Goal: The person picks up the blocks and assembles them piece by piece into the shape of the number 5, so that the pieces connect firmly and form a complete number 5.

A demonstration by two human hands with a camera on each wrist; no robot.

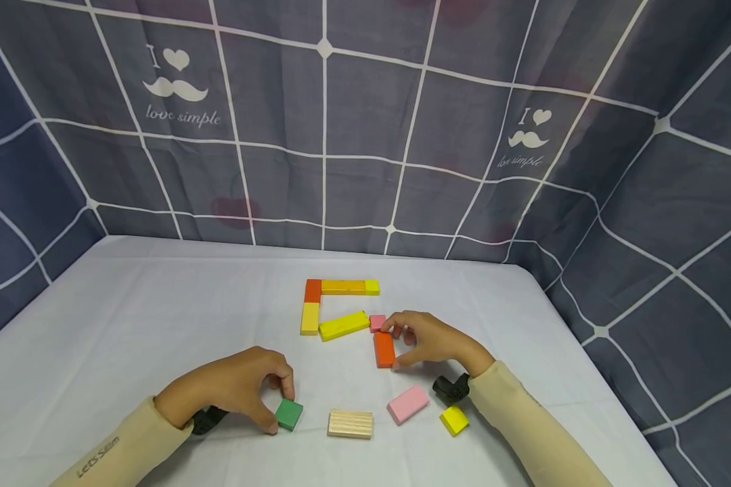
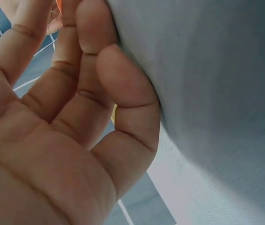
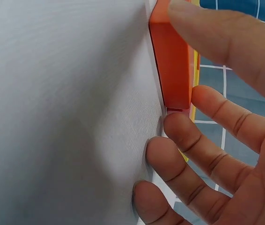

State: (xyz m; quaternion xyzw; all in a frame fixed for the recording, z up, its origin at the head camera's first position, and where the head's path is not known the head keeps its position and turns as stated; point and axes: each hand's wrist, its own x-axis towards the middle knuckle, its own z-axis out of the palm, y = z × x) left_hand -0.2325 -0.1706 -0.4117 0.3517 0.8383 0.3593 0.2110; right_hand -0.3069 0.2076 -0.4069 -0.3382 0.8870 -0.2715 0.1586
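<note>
My left hand (image 1: pixel 244 382) is at the front left, curled around the near side of a small green block (image 1: pixel 290 414), with thumb and index finger at its edges. In the left wrist view, my left fingers (image 2: pixel 76 70) curl down by the cloth; the green block is hidden there. My right hand (image 1: pixel 432 337) pinches an orange-red block (image 1: pixel 384 350) between thumb and index finger, one at each end. In the right wrist view, this block (image 3: pixel 172 61) lies on the cloth under the thumb. Directly behind it sits a small pink block (image 1: pixel 377 322), beside a slanted yellow block (image 1: pixel 344 326).
An orange-red block (image 1: pixel 313 291), a yellow-orange bar (image 1: pixel 343 287), a yellow cube (image 1: pixel 371 287) and a yellow block (image 1: pixel 309 318) form an angle farther back. Near the front lie a wooden block (image 1: pixel 350 424), a pink block (image 1: pixel 408 404) and a yellow block (image 1: pixel 454 420). Dark curtains (image 1: pixel 365 122) surround the white table.
</note>
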